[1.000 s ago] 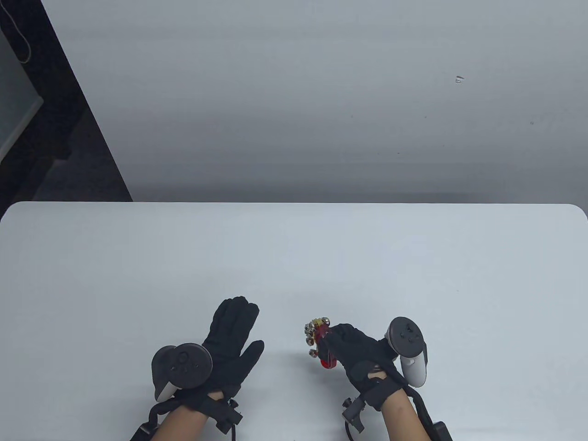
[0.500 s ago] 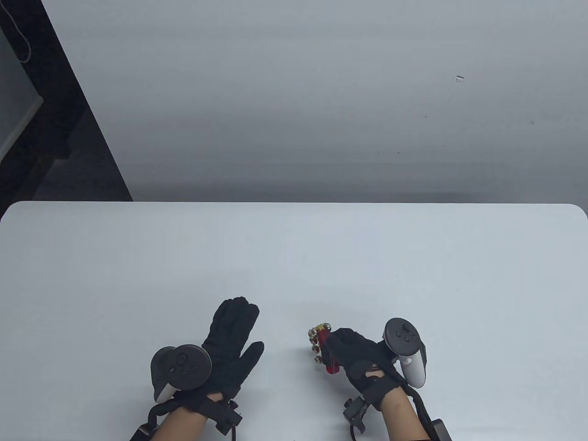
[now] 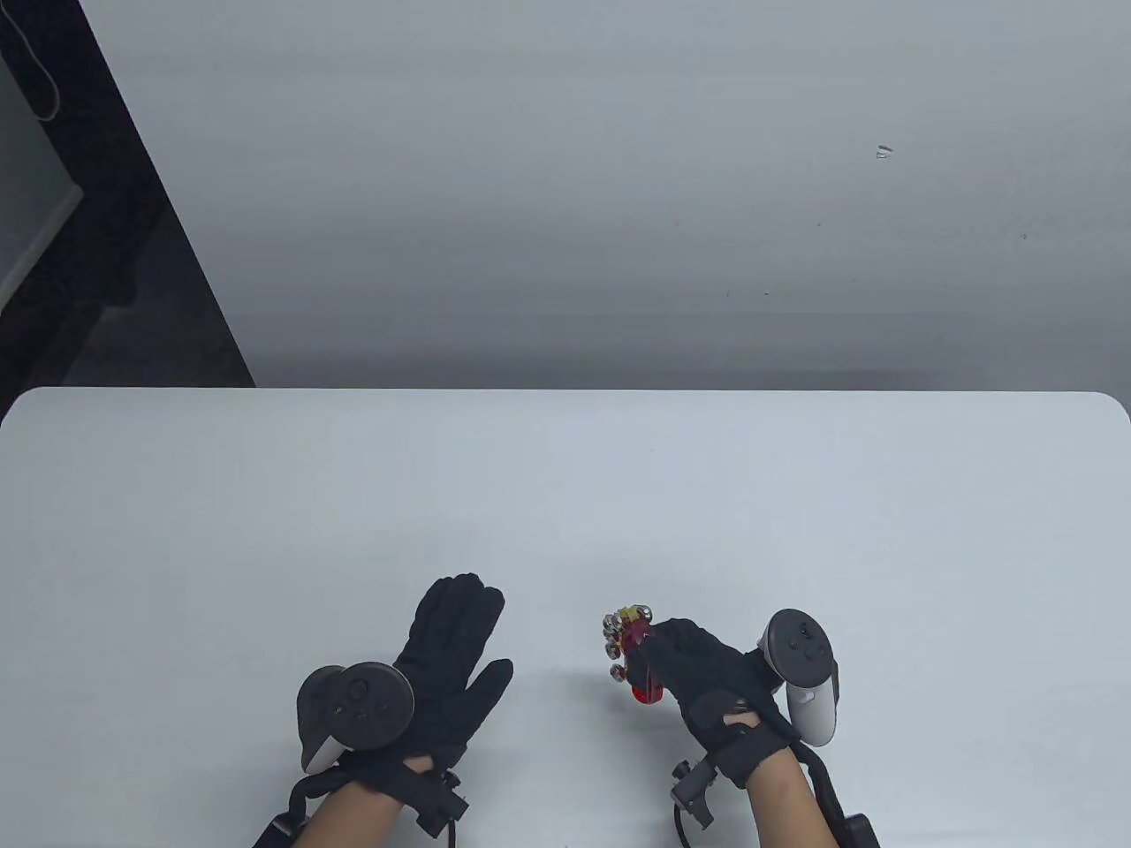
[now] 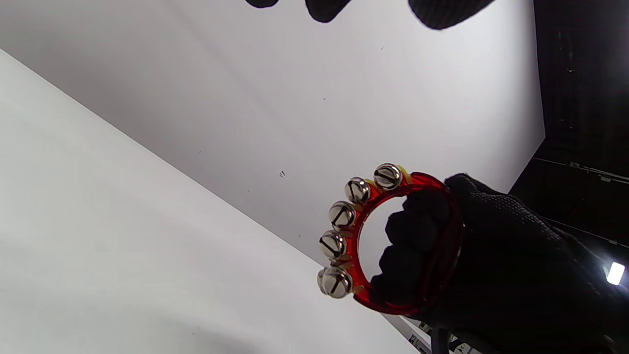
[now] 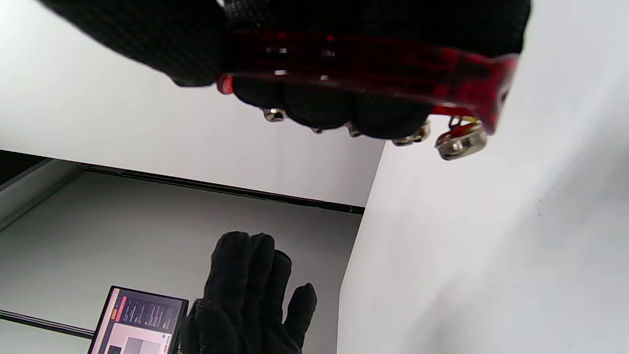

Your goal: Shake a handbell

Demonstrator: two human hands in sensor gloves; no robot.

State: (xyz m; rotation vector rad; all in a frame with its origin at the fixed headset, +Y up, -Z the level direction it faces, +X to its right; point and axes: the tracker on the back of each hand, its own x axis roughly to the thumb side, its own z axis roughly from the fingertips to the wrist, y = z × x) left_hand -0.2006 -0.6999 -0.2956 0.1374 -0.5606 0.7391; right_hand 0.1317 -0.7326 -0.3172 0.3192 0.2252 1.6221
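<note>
Gripping a red handbell near the front edge of the table, the right hand had its gloved fingers curled through the ring's handle side. Five silver jingle bells lined the ring's outer arc, facing away from the palm, and the bell was held clear of the tabletop. Just to its left, the left hand was spread flat and held nothing, fingers together and pointing away from the person, thumb out to the side. Each hand carried a tracker on its back. The tabletop was plain, pale grey-white with rounded far corners. Beyond its far edge rose a pale wall with a few small marks, and a dark strip ran down the room's left side. A lit screen showed in the right wrist view.
</note>
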